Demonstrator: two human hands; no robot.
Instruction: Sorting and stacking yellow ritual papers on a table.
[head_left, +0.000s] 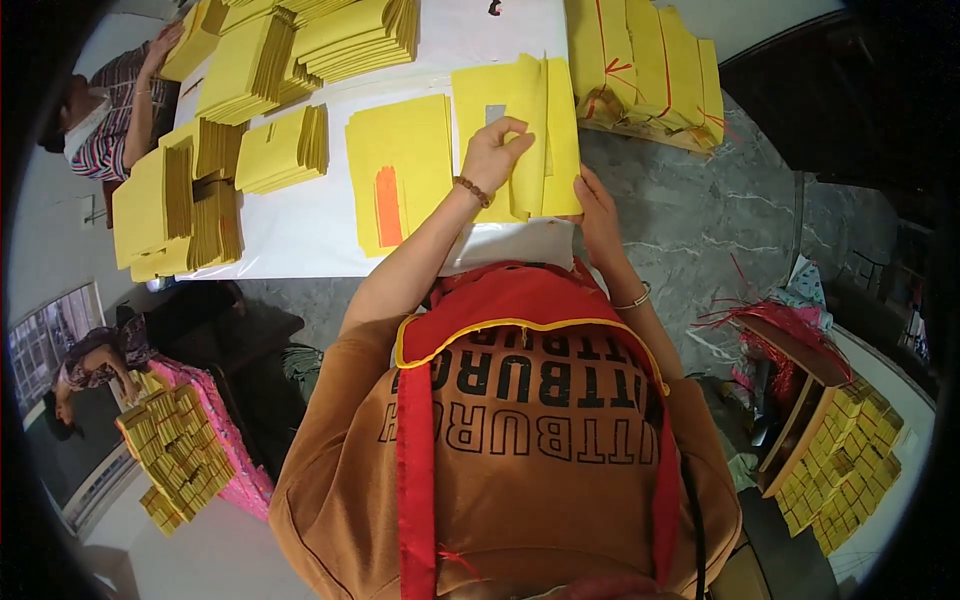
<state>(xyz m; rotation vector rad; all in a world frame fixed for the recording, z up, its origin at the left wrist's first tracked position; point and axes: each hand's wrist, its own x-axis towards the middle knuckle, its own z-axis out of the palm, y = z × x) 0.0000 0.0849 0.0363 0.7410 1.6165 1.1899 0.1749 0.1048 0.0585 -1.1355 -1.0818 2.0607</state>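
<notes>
Yellow paper sheets (525, 120) lie in a loose stack at the upper centre of the frame on the white tabletop (300, 225). The left hand (492, 152) presses on top of them, its grip pinched on a sheet's edge. The right hand (598, 215) touches the stack's lower right corner, its grip hidden; another yellow stack with an orange strip (400, 170) lies just left.

Grey marbled floor (690, 215) beneath a white-topped table (310, 225)

Even indoor light is falling brightly; the white table (320, 225) is glaring slightly (fisheye edges are bending, corners vignetting black).
</notes>
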